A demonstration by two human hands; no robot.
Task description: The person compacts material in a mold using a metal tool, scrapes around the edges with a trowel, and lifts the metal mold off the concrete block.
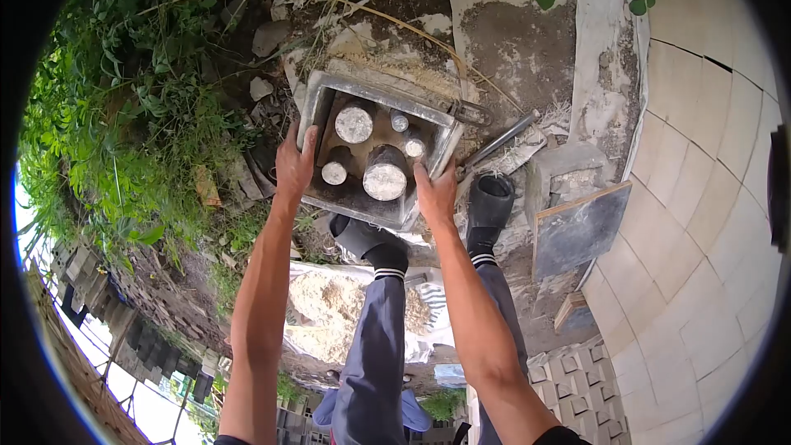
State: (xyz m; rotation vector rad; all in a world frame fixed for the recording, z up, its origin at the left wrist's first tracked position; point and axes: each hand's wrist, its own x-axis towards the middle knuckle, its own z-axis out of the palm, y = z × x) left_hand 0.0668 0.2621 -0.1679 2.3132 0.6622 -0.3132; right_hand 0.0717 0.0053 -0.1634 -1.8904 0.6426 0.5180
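Note:
A grey metal box frame with several round cylinders inside is held up in front of me. The biggest cylinder stands at its lower right, another large one at the upper left, and smaller ones beside them. My left hand grips the left wall, thumb on the rim. My right hand grips the right wall near its lower corner. Both hands are closed on the box; the fingers beneath are hidden.
A metal rod lies right of the box. A dark square board leans near my feet. Pale crumbly material lies on a white sheet behind my legs. Green plants fill the left; a block wall stands right.

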